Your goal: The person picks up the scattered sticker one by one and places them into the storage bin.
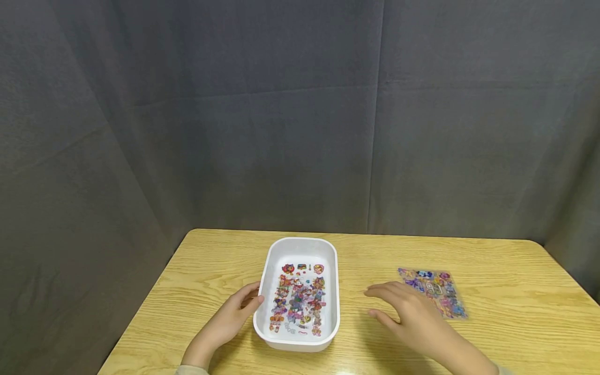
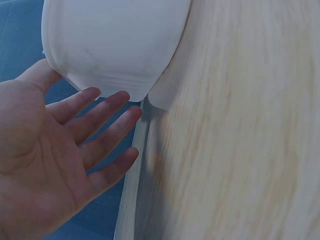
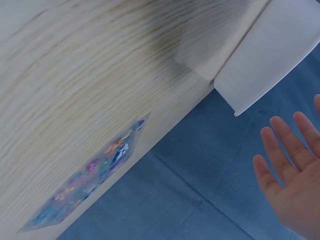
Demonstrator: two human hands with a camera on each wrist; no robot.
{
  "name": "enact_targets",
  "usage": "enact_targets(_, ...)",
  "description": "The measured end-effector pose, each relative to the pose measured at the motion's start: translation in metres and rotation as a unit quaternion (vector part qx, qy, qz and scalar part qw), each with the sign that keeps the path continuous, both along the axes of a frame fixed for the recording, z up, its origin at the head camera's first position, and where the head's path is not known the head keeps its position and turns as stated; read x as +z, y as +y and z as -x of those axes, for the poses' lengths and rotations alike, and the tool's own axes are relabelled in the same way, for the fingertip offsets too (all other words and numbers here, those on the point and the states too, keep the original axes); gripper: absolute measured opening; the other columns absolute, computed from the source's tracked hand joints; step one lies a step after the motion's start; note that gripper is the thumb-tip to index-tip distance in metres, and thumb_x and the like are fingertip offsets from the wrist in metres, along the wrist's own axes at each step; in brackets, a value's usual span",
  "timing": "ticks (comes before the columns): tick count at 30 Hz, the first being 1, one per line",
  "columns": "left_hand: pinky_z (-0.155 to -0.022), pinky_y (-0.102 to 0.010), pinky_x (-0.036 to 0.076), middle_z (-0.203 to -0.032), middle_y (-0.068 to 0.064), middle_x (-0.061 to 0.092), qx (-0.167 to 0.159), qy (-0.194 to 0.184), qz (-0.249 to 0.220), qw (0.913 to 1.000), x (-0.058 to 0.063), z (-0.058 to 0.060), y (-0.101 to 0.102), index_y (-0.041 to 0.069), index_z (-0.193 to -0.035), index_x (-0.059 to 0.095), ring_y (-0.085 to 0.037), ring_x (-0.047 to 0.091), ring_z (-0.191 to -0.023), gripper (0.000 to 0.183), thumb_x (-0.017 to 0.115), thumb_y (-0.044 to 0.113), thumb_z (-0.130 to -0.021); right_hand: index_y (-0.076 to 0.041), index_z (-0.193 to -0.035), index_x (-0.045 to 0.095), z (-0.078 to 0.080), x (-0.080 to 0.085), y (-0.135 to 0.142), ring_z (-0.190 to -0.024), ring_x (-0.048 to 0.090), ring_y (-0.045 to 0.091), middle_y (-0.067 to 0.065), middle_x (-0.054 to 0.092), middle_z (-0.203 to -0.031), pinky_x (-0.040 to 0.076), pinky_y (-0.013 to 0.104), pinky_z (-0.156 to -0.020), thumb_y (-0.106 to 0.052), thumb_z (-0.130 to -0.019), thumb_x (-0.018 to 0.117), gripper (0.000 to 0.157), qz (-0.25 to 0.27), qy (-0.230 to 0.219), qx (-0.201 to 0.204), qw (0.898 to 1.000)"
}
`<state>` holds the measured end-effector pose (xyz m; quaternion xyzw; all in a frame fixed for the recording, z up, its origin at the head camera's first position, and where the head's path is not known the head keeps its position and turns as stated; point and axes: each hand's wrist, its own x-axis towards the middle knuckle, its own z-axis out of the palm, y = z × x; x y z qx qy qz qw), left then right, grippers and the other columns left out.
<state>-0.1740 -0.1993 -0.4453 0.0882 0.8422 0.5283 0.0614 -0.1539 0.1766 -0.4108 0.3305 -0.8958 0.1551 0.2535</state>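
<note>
A white rectangular tub (image 1: pixel 299 345) with rounded corners stands on the table, and a clear sheet of colourful cartoon stickers (image 1: pixel 300 299) lies flat inside it. At the tub's left side is my left hand (image 1: pixel 233 315), its thumb by the rim. In the left wrist view the fingers of that hand (image 2: pixel 60 145) are spread and fairly straight, their tips at the tub's wall (image 2: pixel 115 50). My right hand (image 1: pixel 417 317) hovers between the tub and a second sticker sheet (image 1: pixel 452 297), holding nothing. The right wrist view shows its fingers extended, apart from the tub (image 3: pixel 270 55).
The light wood-grain table (image 1: pixel 225 260) has rounded far corners. Dark grey cloth (image 1: pixel 281 130) hangs behind it and along both sides. Part of the second sticker sheet is hidden behind my right hand in the head view.
</note>
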Motion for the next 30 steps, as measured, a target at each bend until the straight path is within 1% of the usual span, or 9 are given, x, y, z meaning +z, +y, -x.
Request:
enact_targets(4, -0.103, -0.055, 0.043, -0.132, -0.014, 0.06, -0.001, -0.001, -0.003, 1.0, 0.0, 0.0, -0.001, 0.001, -0.144, 0.046, -0.033, 0.056, -0.118, 0.05, 0.054, 0.028, -0.103, -0.016, -0.114, 0.072, 0.0, -0.001, 0.005, -0.102, 0.067, 0.019, -0.003, 0.07, -0.114, 0.058, 0.042, -0.083, -0.028, -0.081, 0.083, 0.037, -0.002, -0.004, -0.007, 1.0)
enact_targets(9, -0.103, -0.055, 0.043, -0.132, -0.012, 0.059, -0.004, -0.003, -0.005, 1.0, -0.001, 0.001, -0.001, 0.002, -0.145, 0.046, -0.032, 0.056, -0.118, 0.05, 0.054, 0.029, -0.104, -0.014, -0.113, 0.072, 0.0, -0.004, 0.011, -0.102, 0.067, 0.019, -0.002, 0.071, -0.113, 0.058, 0.042, -0.083, -0.024, -0.079, 0.084, 0.037, 0.001, -0.008, -0.005, 1.0)
enact_targets(18, -0.102, -0.055, 0.044, -0.132, -0.013, 0.059, -0.008, -0.004, 0.0, 1.0, 0.001, -0.001, -0.001, 0.001, -0.145, 0.045, -0.032, 0.056, -0.117, 0.052, 0.054, 0.03, -0.104, -0.014, -0.113, 0.071, -0.002, -0.007, 0.024, -0.102, 0.067, 0.021, -0.003, 0.07, -0.113, 0.057, 0.043, -0.084, -0.02, -0.081, 0.083, 0.035, 0.003, -0.017, -0.006, 1.0)
enact_targets(22, -0.102, -0.054, 0.044, -0.132, -0.014, 0.059, -0.011, -0.002, 0.0, 0.9999, 0.002, -0.001, -0.001, 0.0, -0.145, 0.045, -0.032, 0.056, -0.117, 0.052, 0.053, 0.03, -0.104, -0.011, -0.112, 0.072, -0.001, -0.008, 0.033, -0.101, 0.068, 0.024, 0.001, 0.071, -0.112, 0.058, 0.045, -0.082, -0.018, -0.079, 0.084, 0.036, 0.003, -0.015, -0.007, 1.0)
enact_targets(25, -0.102, -0.055, 0.044, -0.131, -0.014, 0.059, -0.011, 0.0, 0.002, 0.9999, 0.002, -0.001, -0.001, -0.001, -0.145, 0.045, -0.032, 0.057, -0.117, 0.051, 0.053, 0.029, -0.104, -0.01, -0.111, 0.072, -0.001, -0.009, 0.039, -0.101, 0.068, 0.026, 0.003, 0.071, -0.112, 0.057, 0.047, -0.084, -0.018, -0.079, 0.084, 0.035, 0.002, -0.016, -0.015, 1.0)
enact_targets(30, -0.102, -0.055, 0.044, -0.131, -0.014, 0.06, -0.009, 0.003, 0.007, 0.9999, 0.001, 0.0, -0.001, -0.001, -0.145, 0.045, -0.033, 0.057, -0.117, 0.051, 0.053, 0.029, -0.104, -0.011, -0.109, 0.072, -0.001, -0.01, 0.049, -0.099, 0.069, 0.024, 0.001, 0.071, -0.11, 0.058, 0.044, -0.08, -0.016, -0.078, 0.084, 0.034, 0.005, -0.022, -0.025, 0.999)
